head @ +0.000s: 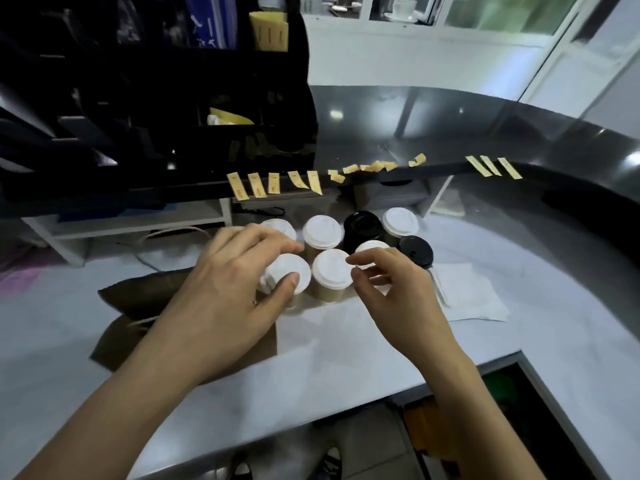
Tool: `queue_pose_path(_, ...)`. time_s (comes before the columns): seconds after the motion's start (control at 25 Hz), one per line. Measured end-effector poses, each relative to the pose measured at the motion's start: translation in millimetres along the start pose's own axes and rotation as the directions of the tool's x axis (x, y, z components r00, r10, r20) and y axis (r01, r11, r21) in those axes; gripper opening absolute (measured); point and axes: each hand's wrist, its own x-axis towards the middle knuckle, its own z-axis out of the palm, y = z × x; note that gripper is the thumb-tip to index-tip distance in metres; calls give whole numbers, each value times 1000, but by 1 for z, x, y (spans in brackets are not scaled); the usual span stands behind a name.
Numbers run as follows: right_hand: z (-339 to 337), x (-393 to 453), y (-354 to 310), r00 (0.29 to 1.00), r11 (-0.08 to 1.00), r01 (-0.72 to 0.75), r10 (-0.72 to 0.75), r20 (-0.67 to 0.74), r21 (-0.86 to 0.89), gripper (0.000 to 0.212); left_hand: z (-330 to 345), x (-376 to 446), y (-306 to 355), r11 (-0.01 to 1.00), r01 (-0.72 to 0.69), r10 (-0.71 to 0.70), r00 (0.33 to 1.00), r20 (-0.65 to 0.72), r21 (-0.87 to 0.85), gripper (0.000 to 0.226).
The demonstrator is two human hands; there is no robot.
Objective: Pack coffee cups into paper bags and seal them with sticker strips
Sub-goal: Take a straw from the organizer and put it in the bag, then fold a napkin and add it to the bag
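Hands at the cups: left hand (239, 271) grips one lid (287, 271), right fingers (360, 259) pinch another (372, 249); lifting straight up should avoid toppling neighbours

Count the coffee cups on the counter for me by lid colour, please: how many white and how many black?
White-lidded cups: 6, for example one in the back row and one in front
Black-lidded cups: 2, one at the back and one at the right
Total: 8 cups
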Motion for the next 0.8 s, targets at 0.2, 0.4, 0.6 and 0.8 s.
queue_pose_path(0.2, -59, 1, 47, 998, 998, -49, 47, -43, -36, 16, 55, 42, 40, 998, -50, 53, 997, 59, -41, 27)
queue_pose_path(0.4, -109, 1, 97, 987, 988, -140, 134, -94, -62, 14, 120, 80, 78, 989, -80, 95, 989, 115, -129, 28)
queue_pose_path(0.6, -138, 13, 143, 972, 975, -215, 208, -106, -59, 14, 185, 108, 95, 985, -36, 71, 976, 205, -168, 33)
queue_pose_path(0.8, -142, 28, 192, 954, 951, -286, 271, -125, -121, 11, 230, 119, 98, 984, 18, 35, 958, 286, -180, 34)
